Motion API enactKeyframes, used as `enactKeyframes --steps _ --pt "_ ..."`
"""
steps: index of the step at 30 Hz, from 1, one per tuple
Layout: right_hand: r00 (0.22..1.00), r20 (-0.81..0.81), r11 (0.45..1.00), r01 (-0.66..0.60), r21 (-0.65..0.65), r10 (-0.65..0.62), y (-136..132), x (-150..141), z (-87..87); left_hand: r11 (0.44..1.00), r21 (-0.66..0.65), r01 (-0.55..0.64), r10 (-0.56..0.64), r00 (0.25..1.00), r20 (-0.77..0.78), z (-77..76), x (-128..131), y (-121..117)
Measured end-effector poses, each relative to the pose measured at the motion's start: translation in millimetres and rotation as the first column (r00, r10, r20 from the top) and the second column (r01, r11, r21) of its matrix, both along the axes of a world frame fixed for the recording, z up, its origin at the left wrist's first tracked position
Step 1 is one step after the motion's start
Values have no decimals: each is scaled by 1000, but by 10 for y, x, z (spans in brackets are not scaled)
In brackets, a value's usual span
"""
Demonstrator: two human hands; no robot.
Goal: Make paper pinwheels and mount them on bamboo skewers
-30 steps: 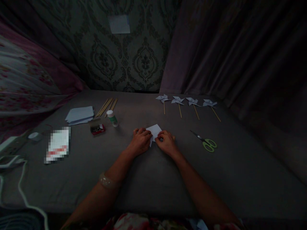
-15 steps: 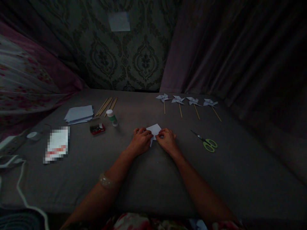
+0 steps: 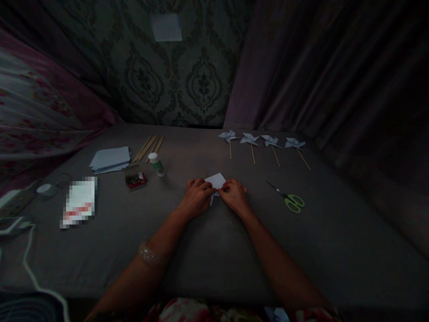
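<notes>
A small white piece of paper point(image 3: 216, 180) lies at the middle of the table, partly hidden by my fingers. From the left, my left hand point(image 3: 198, 197) has its fingers closed on the paper's edge, and a narrow paper corner points toward me below them. My right hand point(image 3: 234, 195) pinches the paper's right side, its fingertips close to those of the left. Green-handled scissors point(image 3: 288, 199) lie apart to the right of my right hand, blades pointing away to the left.
Several paper pinwheels point(image 3: 249, 139) on sticks lie at the back right. Toward the left are a paper stack point(image 3: 111, 159), wooden sticks point(image 3: 147, 148), a white-capped glue bottle point(image 3: 157, 165) and a small open red box point(image 3: 136, 180). A white cable point(image 3: 27, 264) runs along the left edge.
My right fingertips have shifted slightly inward over the paper, nearer to my left fingers. Both hands keep hold of it, and the other objects stay where they were.
</notes>
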State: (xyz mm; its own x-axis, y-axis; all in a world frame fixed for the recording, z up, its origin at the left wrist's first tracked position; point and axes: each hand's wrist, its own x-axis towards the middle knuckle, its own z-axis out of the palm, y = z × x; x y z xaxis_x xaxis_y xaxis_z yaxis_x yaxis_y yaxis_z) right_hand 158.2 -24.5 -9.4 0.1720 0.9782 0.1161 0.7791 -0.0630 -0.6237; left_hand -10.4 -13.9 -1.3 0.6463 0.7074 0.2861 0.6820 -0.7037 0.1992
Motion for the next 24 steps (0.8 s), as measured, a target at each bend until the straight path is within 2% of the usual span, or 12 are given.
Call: enactKeyframes --steps 24 --pt "1000 22 999 -1 -41 2 37 17 6 999 -32 -7 8 1000 10 19 14 -9"
